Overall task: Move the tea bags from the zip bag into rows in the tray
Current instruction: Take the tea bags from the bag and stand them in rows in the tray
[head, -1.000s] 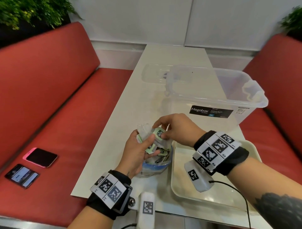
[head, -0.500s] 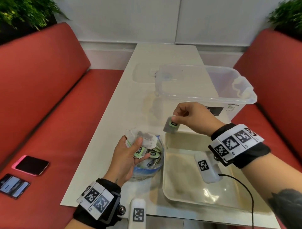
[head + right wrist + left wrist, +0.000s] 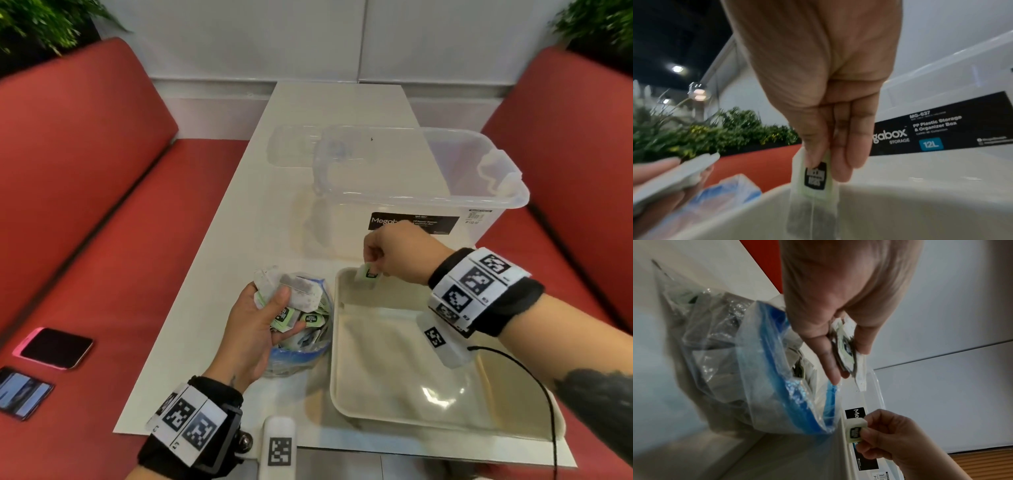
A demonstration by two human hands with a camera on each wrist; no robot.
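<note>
The right hand pinches one small paper tea bag with a pale green tag and black label between thumb and fingertips, so that the bag hangs down at the far left corner of the shallow cream plastic tray; the right wrist view shows its lower end inside the tray's rim, though whether it touches the floor of the tray cannot be told. The left hand is curled round a bunch of white paper tea bags, the thumb pressed across the top one, and holds them just above the open mouth of the clear zip bag with a blue closure strip. That zip bag stands on the white bench just left of the tray, touching or nearly touching its left wall, and more green-tagged tea bags lie heaped inside it. From the left wrist view the blue strip gapes wide beneath the fingers. Behind the tray, near its far edge, stands a large clear plastic storage box with a black label, and a clear lid lies flat on the bench beyond it to the left. On the red upholstered seat at the left rest a phone in a pink case and, nearer, a second phone with a lit screen, side by side and just apart.
</note>
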